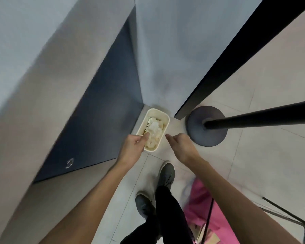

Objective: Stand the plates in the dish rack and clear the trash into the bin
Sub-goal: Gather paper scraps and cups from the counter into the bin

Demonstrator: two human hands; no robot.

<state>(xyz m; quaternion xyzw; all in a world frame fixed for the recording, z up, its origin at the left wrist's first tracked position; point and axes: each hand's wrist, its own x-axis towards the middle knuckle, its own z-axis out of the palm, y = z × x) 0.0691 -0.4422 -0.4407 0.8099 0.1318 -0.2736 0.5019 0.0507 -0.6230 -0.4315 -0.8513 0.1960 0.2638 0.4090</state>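
Note:
A small cream bin [165,115] stands on the tiled floor in a corner and holds crumpled white paper trash [154,129]. My left hand [133,147] hovers over the bin's near left edge, with a fingertip reaching above the trash and nothing visibly held. My right hand [180,147] hangs just right of the bin with its fingers loosely curled downward, and it is empty. No plates or dish rack are in view.
A round dark stand base [197,134] with a black pole sits on the floor right of the bin. A dark blue cabinet panel [99,120] and grey walls close in on the left and behind. Pink cloth [201,199] and my shoes are below.

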